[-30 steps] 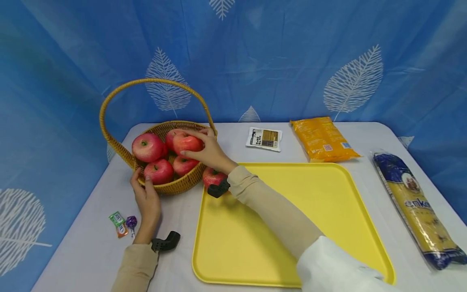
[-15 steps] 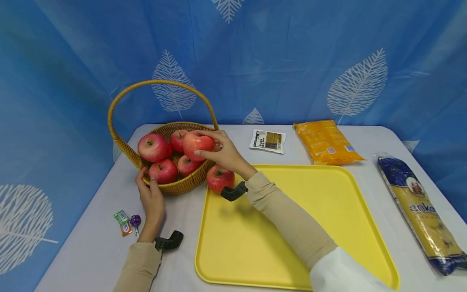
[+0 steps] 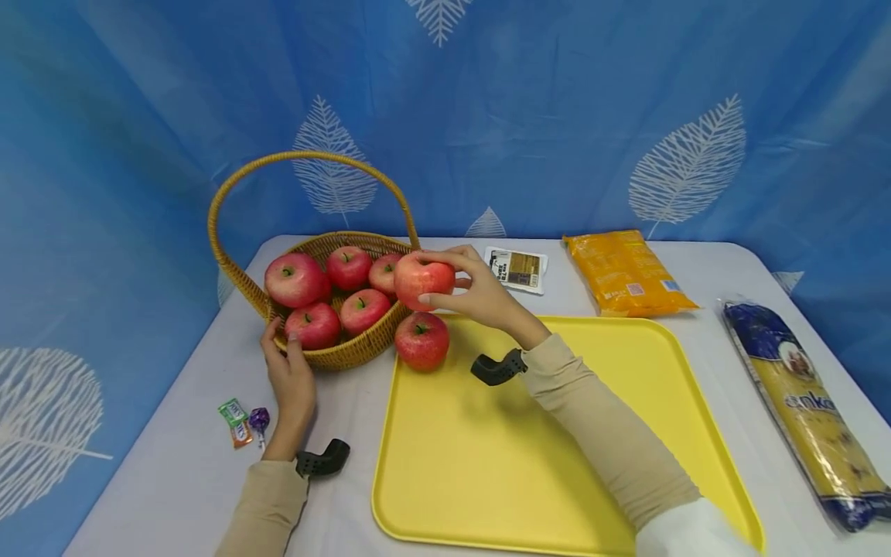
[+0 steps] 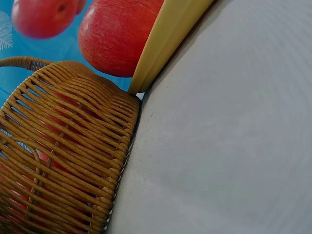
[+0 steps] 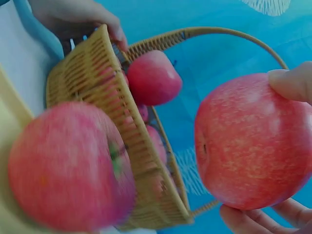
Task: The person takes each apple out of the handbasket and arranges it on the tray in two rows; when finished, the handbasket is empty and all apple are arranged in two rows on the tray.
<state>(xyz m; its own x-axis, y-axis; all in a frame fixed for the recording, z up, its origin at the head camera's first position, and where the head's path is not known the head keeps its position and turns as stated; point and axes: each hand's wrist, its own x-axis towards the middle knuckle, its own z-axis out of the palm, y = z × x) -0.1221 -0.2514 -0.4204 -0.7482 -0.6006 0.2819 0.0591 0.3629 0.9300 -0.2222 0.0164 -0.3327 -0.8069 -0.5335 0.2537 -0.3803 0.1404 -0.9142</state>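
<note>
My right hand (image 3: 480, 290) grips a red apple (image 3: 420, 280) between thumb and fingers, raised beside the right rim of the wicker basket (image 3: 362, 348). In the right wrist view the held apple (image 5: 253, 141) fills the right side, thumb above and fingertips below. My left hand (image 3: 288, 383) holds the basket's near left rim, its thumb over the edge. Several red apples, one of them a large apple (image 3: 295, 280), lie inside the basket under its tall arched handle (image 3: 306, 155). Another apple (image 3: 421, 342) sits at the back left corner of the yellow tray (image 3: 501, 464).
Behind the tray lie a small white packet (image 3: 518, 269) and an orange bag (image 3: 626, 272). A long blue and yellow package (image 3: 800, 410) lies at the right. Two small wrapped candies (image 3: 235, 422) and a purple lollipop (image 3: 259, 420) are left of the left forearm. A blue curtain (image 3: 543, 116) hangs behind.
My right hand has lifted the apple out of the basket and carried it right, past the rim. The left hand keeps its hold on the basket. The head view has shifted slightly.
</note>
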